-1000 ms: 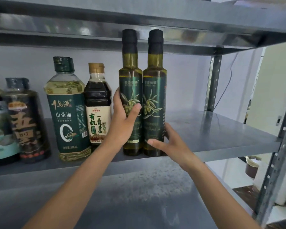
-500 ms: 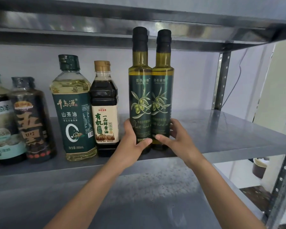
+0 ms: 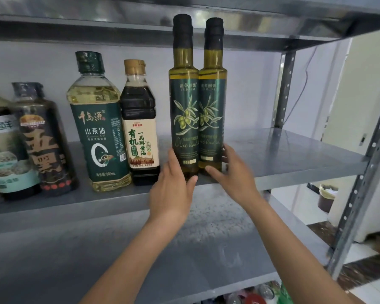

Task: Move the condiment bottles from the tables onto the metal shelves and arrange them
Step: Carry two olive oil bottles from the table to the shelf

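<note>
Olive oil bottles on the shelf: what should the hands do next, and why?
Probably let go: the left hand and right hand hold the olive oil bottles at their bases, and both stand upright, touching, in the row on the shelf.

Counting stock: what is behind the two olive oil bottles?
Only metal shelf and pale wall show around the olive oil bottles; the spot straight behind them is covered.
</note>
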A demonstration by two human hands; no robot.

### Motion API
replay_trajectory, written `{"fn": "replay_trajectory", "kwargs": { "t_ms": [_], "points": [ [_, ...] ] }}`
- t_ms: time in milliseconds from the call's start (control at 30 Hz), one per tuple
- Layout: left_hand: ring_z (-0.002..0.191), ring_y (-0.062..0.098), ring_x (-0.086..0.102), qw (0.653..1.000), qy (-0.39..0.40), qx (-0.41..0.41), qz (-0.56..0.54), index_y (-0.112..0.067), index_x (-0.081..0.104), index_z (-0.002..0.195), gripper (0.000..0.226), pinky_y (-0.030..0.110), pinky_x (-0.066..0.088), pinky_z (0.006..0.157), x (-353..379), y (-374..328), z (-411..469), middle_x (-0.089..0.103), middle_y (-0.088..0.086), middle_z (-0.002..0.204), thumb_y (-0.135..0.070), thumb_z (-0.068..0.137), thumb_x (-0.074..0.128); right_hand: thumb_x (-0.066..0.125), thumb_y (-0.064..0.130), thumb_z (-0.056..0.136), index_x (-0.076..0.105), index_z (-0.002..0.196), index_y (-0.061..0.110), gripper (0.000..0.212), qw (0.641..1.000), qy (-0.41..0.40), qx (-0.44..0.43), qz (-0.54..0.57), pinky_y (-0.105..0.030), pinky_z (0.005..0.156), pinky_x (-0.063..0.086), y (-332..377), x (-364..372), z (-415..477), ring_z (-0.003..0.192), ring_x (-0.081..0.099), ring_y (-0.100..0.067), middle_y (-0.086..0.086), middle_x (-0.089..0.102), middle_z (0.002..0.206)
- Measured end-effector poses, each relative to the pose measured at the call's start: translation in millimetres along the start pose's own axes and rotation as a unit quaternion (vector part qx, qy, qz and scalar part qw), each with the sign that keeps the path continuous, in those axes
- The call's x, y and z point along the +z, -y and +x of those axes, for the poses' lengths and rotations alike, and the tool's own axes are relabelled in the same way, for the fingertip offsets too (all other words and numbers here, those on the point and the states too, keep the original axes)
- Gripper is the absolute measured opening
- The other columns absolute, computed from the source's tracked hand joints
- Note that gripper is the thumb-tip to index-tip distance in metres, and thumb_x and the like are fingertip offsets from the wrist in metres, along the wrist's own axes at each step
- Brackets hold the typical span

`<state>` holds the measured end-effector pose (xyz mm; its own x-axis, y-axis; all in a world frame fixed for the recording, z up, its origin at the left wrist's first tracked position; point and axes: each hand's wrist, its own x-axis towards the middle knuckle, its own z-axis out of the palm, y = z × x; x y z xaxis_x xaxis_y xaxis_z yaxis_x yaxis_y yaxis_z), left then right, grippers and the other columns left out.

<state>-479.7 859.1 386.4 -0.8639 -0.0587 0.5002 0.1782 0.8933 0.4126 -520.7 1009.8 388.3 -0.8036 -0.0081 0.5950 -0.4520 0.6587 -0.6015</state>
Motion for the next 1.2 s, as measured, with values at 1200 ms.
{"fn": "replay_trajectory", "kwargs": {
  "t_ms": [1200],
  "points": [
    [0.145, 0.024, 0.016, 0.467, 0.408, 0.781, -0.076, -0.023, -0.004, 0.152, 0.063, 0.045, 0.011, 0.117, 26, 25, -473, 0.014, 0.008, 0.158, -0.048, 0.101, 0.023, 0.047, 0.044, 0.094, 0.026, 0.147, 0.024, 0.060, 0.403, -0.367, 0.780, -0.306, -0.035, 0.114, 0.024, 263, 70, -687, 0.140, 0.025, -0.018, -0.001, 0.027, 0.153]
  ]
}}
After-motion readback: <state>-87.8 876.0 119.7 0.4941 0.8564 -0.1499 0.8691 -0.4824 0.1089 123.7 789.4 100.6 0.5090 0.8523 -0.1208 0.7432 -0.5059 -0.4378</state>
